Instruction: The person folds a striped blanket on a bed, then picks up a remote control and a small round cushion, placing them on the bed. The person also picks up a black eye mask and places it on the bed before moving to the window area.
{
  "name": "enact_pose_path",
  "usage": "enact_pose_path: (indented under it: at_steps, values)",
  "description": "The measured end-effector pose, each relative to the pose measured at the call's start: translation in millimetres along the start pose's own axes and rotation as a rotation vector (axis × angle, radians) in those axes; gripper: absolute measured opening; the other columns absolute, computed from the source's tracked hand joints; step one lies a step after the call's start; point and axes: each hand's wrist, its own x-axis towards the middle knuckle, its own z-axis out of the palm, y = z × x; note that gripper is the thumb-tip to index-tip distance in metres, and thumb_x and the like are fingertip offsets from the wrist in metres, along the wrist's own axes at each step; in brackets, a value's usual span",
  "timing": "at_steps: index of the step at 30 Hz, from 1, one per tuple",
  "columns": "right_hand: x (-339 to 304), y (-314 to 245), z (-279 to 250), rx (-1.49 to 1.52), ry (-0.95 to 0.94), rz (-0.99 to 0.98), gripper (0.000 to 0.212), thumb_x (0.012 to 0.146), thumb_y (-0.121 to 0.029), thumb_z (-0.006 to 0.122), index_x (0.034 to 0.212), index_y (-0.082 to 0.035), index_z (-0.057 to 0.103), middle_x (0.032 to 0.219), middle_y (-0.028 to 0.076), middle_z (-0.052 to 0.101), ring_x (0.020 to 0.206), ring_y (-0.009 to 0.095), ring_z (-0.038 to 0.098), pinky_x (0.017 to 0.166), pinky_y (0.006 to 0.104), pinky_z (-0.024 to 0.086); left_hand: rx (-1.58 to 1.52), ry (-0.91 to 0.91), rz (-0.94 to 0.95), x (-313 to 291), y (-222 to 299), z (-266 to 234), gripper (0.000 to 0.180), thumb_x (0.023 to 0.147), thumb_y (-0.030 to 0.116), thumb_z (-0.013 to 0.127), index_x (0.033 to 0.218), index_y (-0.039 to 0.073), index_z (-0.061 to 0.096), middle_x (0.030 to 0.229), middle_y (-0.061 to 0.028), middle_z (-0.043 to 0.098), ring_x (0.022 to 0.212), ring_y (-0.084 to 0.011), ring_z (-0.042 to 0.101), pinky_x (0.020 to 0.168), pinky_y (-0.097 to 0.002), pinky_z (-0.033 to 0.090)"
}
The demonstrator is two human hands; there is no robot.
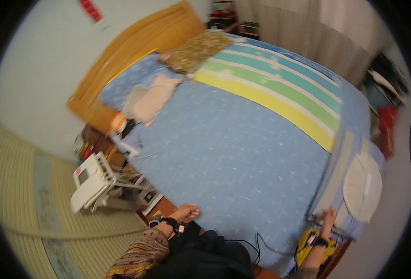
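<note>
My left hand [187, 211] hovers at the near edge of the bed, fingers loosely curled and apart, with nothing visible in them. Beneath it is the blue patterned bed sheet [228, 153]. At the bed's right end, my right hand [327, 217] is at the near edge of a folded striped quilt [334, 183], apparently touching it. Blur hides whether those fingers grip the quilt. An oval cream cushion [362, 188] lies on top of the quilt. Below my right wrist is a yellow and black bag or cloth [309, 246].
A striped green, yellow and blue blanket [280, 86] covers the far side. Pillows [135, 76] lie against the wooden headboard [135, 46]. A white folding device [93, 181] stands left of the bed. Black cables [259, 246] trail over the near edge. A red bag [387, 130] sits at far right.
</note>
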Motion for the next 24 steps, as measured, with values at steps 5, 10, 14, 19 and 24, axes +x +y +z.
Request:
enact_pose_path:
  at_steps: [5,10,14,19,24]
  values:
    - [-124.8,18.6,90.8,0.139,-0.410,0.251,0.031,0.090,-0.021,0.061,0.118,-0.007,0.056,0.101,0.008,0.064,0.078,0.017,0.063,0.068,0.0286,0.053,-0.421,0.328,0.108,-45.9,-15.9,-94.4,0.033,0.094,0.019,0.052,0.123,0.004,0.048,0.105,-0.0137,0.062,0.092,-0.0227,0.063,0.078,-0.0353,0.055]
    - [-176.5,11.3,106.8,-0.041,-0.431,0.336,0.030,0.091,-0.017,0.057,0.119,-0.005,0.054,0.098,0.009,0.065,0.072,0.018,0.064,0.064,0.0283,0.054,-0.859,0.460,0.222,-70.5,-39.4,-173.9,0.025,0.095,0.016,0.049,0.117,0.004,0.049,0.097,-0.0102,0.065,0.084,-0.0204,0.065,0.079,-0.0344,0.055]
    - [-192.2,6.0,69.8,-0.149,-0.255,0.311,0.029,0.091,-0.015,0.057,0.118,-0.005,0.053,0.094,0.010,0.065,0.068,0.019,0.064,0.061,0.0291,0.055,-0.977,0.541,0.207,-34.5,-46.4,-221.0,0.021,0.095,0.020,0.050,0.109,0.005,0.053,0.089,-0.0083,0.067,0.081,-0.0195,0.066,0.077,-0.0341,0.055]
    - [-242.0,15.4,29.0,-0.228,-0.233,0.354,0.039,0.094,-0.026,0.050,0.125,-0.003,0.048,0.105,0.015,0.060,0.088,0.025,0.059,0.077,0.0352,0.049,-0.944,0.344,0.246,33.7,-37.7,-257.3,0.039,0.094,0.024,0.054,0.124,0.001,0.046,0.118,-0.0145,0.057,0.102,-0.0242,0.058,0.093,-0.0360,0.048]
    - [-298.3,33.1,76.6,-0.285,-0.311,0.610,0.053,0.099,-0.039,0.039,0.135,0.000,0.040,0.126,0.019,0.053,0.113,0.031,0.053,0.097,0.0433,0.041,-0.841,0.313,0.215,71.7,-14.6,-289.2,0.037,0.093,0.020,0.054,0.126,0.004,0.047,0.112,-0.0159,0.060,0.098,-0.0262,0.061,0.086,-0.0384,0.052]
